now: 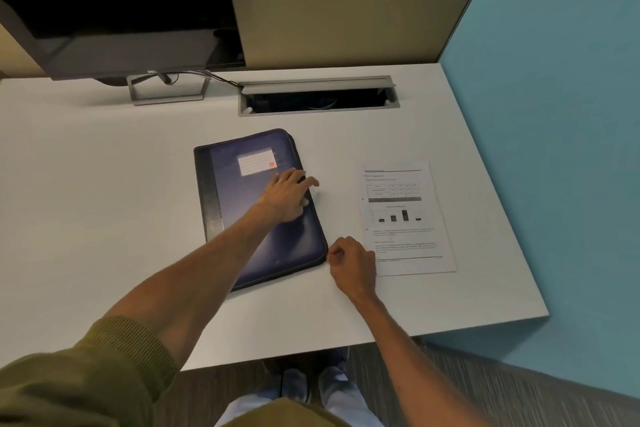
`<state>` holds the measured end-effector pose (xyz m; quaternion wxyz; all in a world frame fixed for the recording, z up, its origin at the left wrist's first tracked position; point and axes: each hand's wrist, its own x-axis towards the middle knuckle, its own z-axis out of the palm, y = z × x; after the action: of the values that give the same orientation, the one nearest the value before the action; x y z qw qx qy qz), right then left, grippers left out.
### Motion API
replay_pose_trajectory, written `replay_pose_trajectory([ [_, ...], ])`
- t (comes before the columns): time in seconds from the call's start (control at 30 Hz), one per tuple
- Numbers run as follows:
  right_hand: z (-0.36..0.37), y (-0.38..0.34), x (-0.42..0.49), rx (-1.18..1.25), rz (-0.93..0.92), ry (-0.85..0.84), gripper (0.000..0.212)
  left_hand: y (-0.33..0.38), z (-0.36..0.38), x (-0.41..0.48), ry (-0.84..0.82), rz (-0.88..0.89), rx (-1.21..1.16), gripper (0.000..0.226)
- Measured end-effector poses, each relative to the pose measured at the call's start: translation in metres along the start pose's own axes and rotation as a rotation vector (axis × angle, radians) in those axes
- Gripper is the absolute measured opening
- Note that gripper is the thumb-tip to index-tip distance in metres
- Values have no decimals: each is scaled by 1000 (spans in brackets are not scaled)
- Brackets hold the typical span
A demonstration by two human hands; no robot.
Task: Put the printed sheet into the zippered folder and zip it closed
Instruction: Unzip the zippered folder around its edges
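folder [256, 211] closed on the desk [104, 184], left hand [287, 198] flat on its cover, right hand [353, 262] pinched at its near corner, likely the zipper pull, printed sheet [405, 218] waiting alongside, everything left.

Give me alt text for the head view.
A closed dark blue zippered folder lies on a white desk, left hand flat on it, right hand pinching at its near right corner. The printed sheet lies to its right.
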<state>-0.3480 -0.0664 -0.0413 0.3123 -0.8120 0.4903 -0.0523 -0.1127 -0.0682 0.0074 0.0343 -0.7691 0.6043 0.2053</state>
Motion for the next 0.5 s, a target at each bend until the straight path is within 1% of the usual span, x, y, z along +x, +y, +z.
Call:
replay_pose_trajectory([
  [0.1, 1, -5, 5, -15, 48, 40, 6, 3, 12, -17, -106, 147, 47, 68],
  [0.13, 1, -6, 6, -9, 62, 58, 5, 5, 17, -21, -133, 200, 90, 68],
  [0.23, 6, -10, 3, 42, 96, 95, 8, 11, 25, -25, -179, 310, 199, 56],
  [0.37, 20, -15, -17, 92, 169, 175, 7, 17, 18, -21, -183, 329, 156, 47],
  [0.5, 40, -27, -39, 140, 178, 214, 6, 18, 14, -18, -176, 340, 131, 44],
])
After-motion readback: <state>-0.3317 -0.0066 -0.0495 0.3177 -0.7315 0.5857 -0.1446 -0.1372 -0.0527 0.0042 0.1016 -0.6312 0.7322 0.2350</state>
